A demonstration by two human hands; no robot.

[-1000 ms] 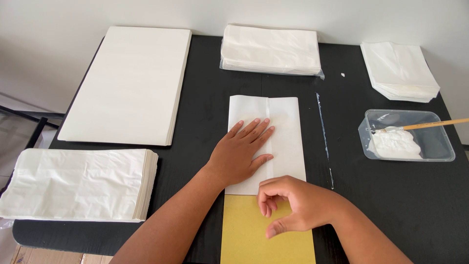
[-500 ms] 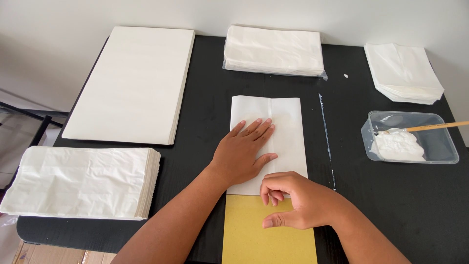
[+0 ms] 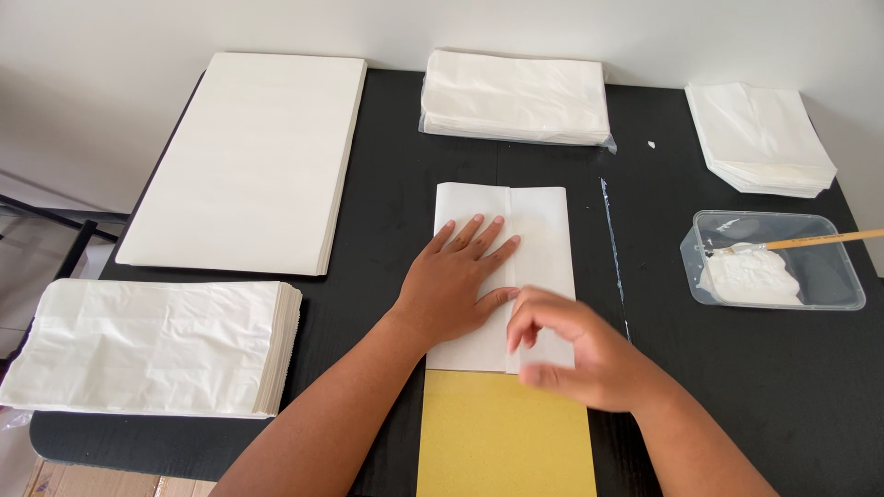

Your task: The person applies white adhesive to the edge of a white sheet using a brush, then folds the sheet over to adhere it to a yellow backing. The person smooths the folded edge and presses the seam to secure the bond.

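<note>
The folded white paper sheet (image 3: 502, 267) lies at the middle of the black table (image 3: 737, 396), its near end meeting a yellow card (image 3: 502, 442). The left hand (image 3: 456, 285) presses flat on it, fingers spread, as before. The right hand (image 3: 575, 354), blurred, has risen from the card's edge onto the sheet's lower right, fingers curled; whether it pinches the paper cannot be told.

We see our left hand (image 3: 460, 281) pressed flat on a folded white paper sheet (image 3: 525, 235) on the black tabletop (image 3: 396, 184), our right hand (image 3: 575, 354), blurred, curled over its lower right edge above a yellow sheet (image 3: 502, 437); a glue tray (image 3: 773, 262) with a brush (image 3: 820, 241) sits to the right
</note>
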